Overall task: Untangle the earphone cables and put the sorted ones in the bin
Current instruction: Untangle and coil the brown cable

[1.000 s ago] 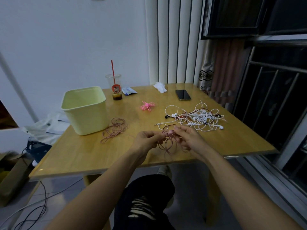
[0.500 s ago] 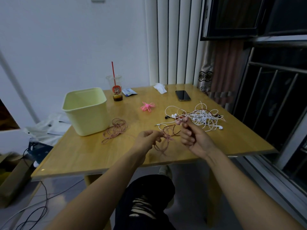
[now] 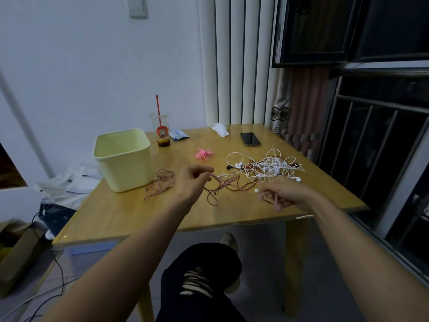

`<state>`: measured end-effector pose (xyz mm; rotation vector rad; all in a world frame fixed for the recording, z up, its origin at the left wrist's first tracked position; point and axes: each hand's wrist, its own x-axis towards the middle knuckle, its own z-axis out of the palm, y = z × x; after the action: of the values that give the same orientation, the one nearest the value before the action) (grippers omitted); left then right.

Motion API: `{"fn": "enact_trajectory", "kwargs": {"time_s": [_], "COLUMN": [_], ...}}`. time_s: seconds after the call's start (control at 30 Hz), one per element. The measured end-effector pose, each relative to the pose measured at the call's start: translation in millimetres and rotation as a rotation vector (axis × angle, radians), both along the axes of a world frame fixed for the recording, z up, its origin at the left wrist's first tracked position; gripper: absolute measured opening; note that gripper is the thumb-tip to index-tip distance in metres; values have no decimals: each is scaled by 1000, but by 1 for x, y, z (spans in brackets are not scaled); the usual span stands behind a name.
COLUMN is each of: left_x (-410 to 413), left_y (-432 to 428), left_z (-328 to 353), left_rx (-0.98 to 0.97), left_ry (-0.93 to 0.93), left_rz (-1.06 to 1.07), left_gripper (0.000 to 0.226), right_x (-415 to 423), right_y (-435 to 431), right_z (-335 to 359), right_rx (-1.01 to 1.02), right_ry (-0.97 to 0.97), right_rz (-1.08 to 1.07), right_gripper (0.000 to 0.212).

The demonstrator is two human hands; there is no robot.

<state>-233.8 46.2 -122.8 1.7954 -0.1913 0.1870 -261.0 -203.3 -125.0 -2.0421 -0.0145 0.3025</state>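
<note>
A pink-brown earphone cable (image 3: 224, 185) stretches in loose loops between my two hands above the wooden table (image 3: 130, 212). My left hand (image 3: 193, 182) pinches one end of it between thumb and fingers. My right hand (image 3: 282, 194) grips the other end, with strands curled round its fingers. Behind them lies a tangle of white and dark red earphones (image 3: 269, 168). A second pink-brown cable (image 3: 161, 183) lies in a loose pile beside the pale yellow bin (image 3: 123, 159), which stands at the table's left.
A plastic cup with a red straw (image 3: 161, 131), a small packet (image 3: 178, 135), a white tissue (image 3: 220, 130), a dark phone (image 3: 250, 139) and a pink tie (image 3: 203, 154) lie at the back. The table's front edge is close below my hands. Window bars stand to the right.
My hands have moved apart, the left one leftward and the right one rightward, drawing the pink-brown cable out into a longer span over the table.
</note>
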Motion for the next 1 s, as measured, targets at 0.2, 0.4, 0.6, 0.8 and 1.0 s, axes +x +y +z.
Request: {"fn": "enact_trajectory", "kwargs": {"time_s": [0.2,0.4,0.6,0.8,1.0], "left_x": [7,32,48,71,95], "left_y": [-4,-3,13,29,55], "left_z": [26,53,68,64,48], "left_rx": [1,11,-1,-9,162], "left_ry": [28,10,8,48,48], "left_rz": [-109,-105,-144,-176,-86], "left_gripper": [25,24,22,29,23], "right_x": [4,25,55,87,105], "right_y": [12,37,64,93,77], "right_z": [30,49,52,42,28], "right_rx": [-420,-294,-534,-32,281], "right_ry": [64,-206,-521,-334,-416], "right_rz": [246,91,-76,73,-189], "right_gripper": [22,10,19,24,12]}}
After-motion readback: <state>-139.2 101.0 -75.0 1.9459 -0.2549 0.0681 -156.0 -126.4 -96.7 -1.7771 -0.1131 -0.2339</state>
